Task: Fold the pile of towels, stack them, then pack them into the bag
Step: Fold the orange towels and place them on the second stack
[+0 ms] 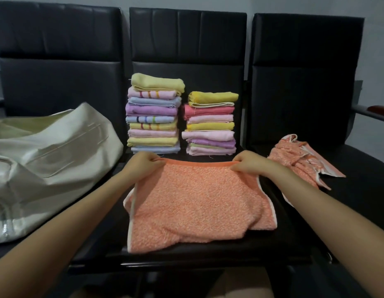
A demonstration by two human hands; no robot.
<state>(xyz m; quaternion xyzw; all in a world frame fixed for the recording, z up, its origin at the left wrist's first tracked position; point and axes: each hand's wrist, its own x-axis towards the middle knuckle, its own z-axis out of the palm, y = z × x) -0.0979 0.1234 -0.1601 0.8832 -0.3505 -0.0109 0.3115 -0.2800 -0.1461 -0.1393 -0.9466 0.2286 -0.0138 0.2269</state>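
An orange towel (197, 203) lies spread on the middle black seat. My left hand (143, 163) pinches its far left corner and my right hand (249, 163) pinches its far right corner. Behind it stand two stacks of folded towels: a taller one (153, 114) on the left and a shorter one (211, 124) on the right. A crumpled orange towel (303, 163) lies on the right seat. The cream bag (49, 160) slumps on the left seat.
Three black padded chairs stand side by side with tall backrests (186, 39). An armrest (373, 111) juts in at the far right. The middle seat's front edge (186, 258) is just below the orange towel.
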